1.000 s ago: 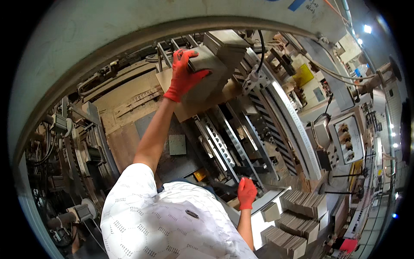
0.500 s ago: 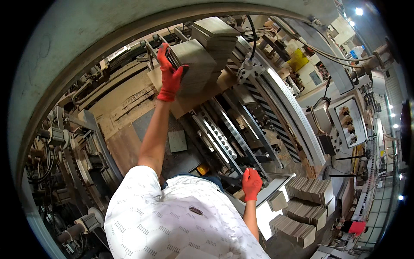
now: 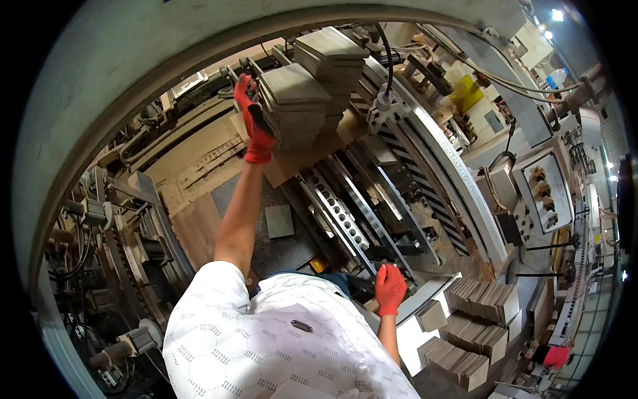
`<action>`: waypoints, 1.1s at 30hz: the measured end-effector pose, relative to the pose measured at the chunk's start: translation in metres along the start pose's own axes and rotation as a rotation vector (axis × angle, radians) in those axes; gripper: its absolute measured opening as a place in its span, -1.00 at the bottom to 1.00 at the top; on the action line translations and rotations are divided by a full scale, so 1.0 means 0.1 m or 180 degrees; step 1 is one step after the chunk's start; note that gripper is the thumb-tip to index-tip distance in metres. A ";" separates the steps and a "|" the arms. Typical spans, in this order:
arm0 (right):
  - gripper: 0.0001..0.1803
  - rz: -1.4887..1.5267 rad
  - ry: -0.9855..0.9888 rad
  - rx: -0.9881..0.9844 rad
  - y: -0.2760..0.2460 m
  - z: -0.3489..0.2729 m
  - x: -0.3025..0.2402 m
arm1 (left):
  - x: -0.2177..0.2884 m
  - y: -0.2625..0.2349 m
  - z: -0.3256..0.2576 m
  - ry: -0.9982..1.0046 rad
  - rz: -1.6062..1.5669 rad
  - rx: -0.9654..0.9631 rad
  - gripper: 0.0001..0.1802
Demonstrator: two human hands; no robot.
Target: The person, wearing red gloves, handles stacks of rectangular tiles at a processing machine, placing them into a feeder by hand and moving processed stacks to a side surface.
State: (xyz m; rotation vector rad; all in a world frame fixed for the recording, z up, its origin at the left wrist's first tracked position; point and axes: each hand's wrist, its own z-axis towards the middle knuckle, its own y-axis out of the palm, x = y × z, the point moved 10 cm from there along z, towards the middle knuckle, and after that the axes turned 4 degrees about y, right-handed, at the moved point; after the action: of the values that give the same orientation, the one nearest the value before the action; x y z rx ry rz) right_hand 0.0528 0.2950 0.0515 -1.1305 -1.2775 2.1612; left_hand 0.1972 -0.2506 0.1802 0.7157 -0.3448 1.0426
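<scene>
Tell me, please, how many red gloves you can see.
2: one on the left hand, beside the nearer tile stack; one on the right hand, left of the upright tile rows. Others could be hidden.

Left glove [image 3: 250, 124] red with dark patches, 11 o'clock; right glove [image 3: 390, 290] plain red, 5; slab stacks [image 3: 298, 110] grey-beige, 12; shirt [image 3: 266, 346] white, grey dashed-hexagon print, 6.

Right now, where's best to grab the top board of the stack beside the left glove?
Likely its left edge, from the left: the thin board lies flat, that edge faces the left hand, and the taller stack crowds its right side.
</scene>
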 end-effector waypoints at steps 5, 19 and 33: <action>-0.81 -0.0053 0.0093 -0.0156 0.02 0.04 -0.03 | -0.02 -0.01 -0.17 -0.0229 -0.0089 -0.0457 0.02; -0.68 0.2561 -0.0781 -0.0340 0.48 2.05 -2.20 | 0.10 0.33 -0.18 0.0396 0.1958 -0.1077 0.35; -0.64 0.3428 -0.0662 -0.0296 1.48 2.92 -2.67 | 0.04 0.28 -0.18 0.0460 0.1950 -0.1214 0.41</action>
State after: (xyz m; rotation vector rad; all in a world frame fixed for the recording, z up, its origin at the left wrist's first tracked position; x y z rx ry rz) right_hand -0.0094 -0.1170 0.1197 -1.9871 -0.9178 3.0265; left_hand 0.1734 -0.2274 0.1797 0.1814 -0.6396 1.5414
